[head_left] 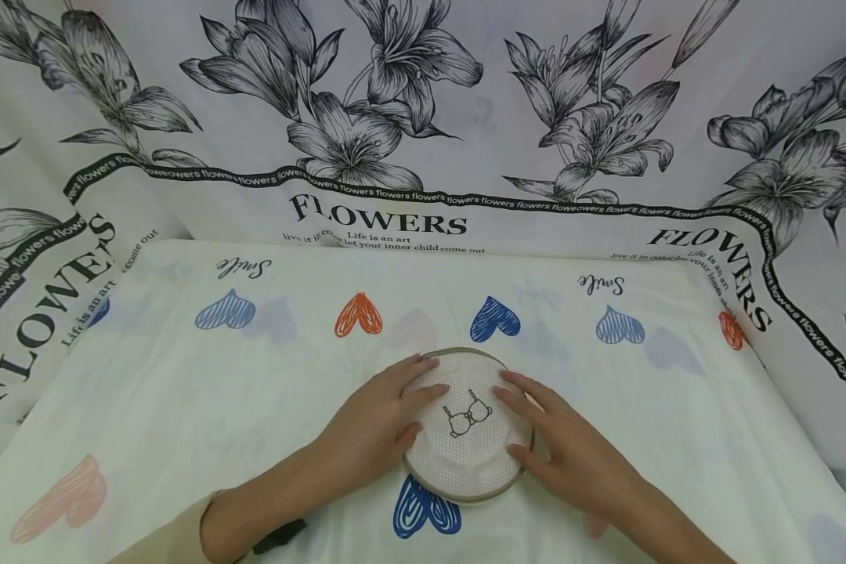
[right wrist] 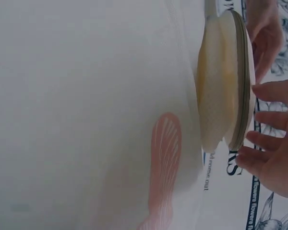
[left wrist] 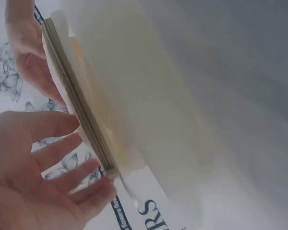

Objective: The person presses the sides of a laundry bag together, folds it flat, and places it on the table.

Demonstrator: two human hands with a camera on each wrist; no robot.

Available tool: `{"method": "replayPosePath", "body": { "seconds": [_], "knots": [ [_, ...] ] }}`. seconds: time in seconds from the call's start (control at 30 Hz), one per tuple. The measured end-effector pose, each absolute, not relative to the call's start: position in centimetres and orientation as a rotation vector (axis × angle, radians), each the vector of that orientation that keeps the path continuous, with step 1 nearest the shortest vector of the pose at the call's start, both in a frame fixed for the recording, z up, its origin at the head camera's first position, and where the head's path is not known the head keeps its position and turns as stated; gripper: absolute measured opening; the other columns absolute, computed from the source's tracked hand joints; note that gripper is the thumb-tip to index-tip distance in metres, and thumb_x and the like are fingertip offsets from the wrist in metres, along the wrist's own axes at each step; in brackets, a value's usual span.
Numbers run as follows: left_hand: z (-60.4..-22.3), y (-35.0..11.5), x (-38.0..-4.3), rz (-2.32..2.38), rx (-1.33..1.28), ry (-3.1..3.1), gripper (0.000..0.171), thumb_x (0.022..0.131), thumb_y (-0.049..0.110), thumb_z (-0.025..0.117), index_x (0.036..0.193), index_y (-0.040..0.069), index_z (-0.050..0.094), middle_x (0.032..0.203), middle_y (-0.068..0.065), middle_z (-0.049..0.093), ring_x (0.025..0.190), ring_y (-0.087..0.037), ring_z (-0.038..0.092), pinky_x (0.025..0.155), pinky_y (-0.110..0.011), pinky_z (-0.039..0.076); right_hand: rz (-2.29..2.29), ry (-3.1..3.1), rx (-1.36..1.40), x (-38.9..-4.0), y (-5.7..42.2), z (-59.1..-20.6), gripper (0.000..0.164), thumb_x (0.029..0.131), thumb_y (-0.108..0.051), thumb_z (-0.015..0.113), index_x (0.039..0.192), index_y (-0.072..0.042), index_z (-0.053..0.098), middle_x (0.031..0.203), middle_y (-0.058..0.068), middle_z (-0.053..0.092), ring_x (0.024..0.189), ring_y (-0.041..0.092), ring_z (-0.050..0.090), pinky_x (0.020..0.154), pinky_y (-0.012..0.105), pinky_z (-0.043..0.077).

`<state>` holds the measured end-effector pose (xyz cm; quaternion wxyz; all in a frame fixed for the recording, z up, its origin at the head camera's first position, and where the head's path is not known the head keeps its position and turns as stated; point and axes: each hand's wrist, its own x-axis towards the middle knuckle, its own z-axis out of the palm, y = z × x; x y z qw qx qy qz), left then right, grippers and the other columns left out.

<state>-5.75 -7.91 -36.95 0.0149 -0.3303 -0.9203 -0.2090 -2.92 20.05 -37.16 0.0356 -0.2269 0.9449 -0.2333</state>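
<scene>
Framing a stitched pair of glasses between two hands

An embroidery hoop (head_left: 458,500) lies between the left hand (head_left: 374,425) and the right hand (head_left: 569,440), above a counter covered by a white heart-printed cloth (head_left: 254,415). Each grip is wide: the fingers are spread and relaxed, their tips touching the rim from opposite sides, with the nearer digits over the stretched pale fabric (head_left: 465,474). At the middle of that fabric sits a dark glasses outline (head_left: 468,416), slanted, its two arms pointing toward the far side. The wrist views show the hoop edge-on, with loose, yellowish-looking fabric beneath it; whether the rim rests fully on the cloth is hard to tell from these angles.

Just below the hoop's near left edge, a blue printed heart (head_left: 426,511) is partly covered by it. A light sleeve (head_left: 176,536) covers the left forearm, with a small dark object (head_left: 280,536) beside it. Behind, a white backdrop (head_left: 493,94) carries black line-drawn lilies and the word "FLOWERS".
</scene>
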Motion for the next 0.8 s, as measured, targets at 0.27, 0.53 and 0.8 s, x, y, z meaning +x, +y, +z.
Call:
{"method": "replayPosePath", "body": {
  "seconds": [0.27, 0.53, 0.8],
  "knots": [
    [-36.8, -7.0, -4.9, -0.444, -1.162, -2.938, 0.073, 0.09, 0.054, 0.067, 0.147, 0.013, 0.049, 0.159, -0.011, 0.034, 0.15, -0.032, 0.019, 0.118, -0.045, 0.026, -0.579, 2.856, -0.793, -2.6, 19.2, -37.1, 0.076, 0.089, -0.053, 0.068, 0.155, -0.033, 0.035, 0.165, -0.01, 0.017, 0.15, 0.016, 0.019, 0.106, 0.042, 0.043],
    [-37.5, -6.4, -4.8, -0.19, -1.27, -2.996, 0.086, 0.089, 0.06, 0.063, 0.154, 0.01, 0.037, 0.162, -0.017, 0.023, 0.151, -0.037, 0.011, 0.121, -0.045, 0.017, -0.405, 2.855, -0.935, -3.1, 19.0, -38.2, 0.085, 0.089, -0.059, 0.063, 0.157, -0.018, 0.032, 0.165, 0.006, 0.017, 0.15, 0.03, 0.02, 0.108, 0.045, 0.041],
    [-37.9, -6.0, -4.1, -0.037, -1.371, -2.94, 0.08, 0.097, 0.051, 0.057, 0.158, 0.009, 0.025, 0.163, -0.017, 0.018, 0.151, -0.037, 0.011, 0.119, -0.047, 0.022, -0.315, 2.863, -0.982, -3.2, 18.7, -38.4, 0.085, 0.089, -0.055, 0.067, 0.155, -0.012, 0.036, 0.163, 0.014, 0.022, 0.148, 0.035, 0.024, 0.107, 0.045, 0.041]
  ]
}}
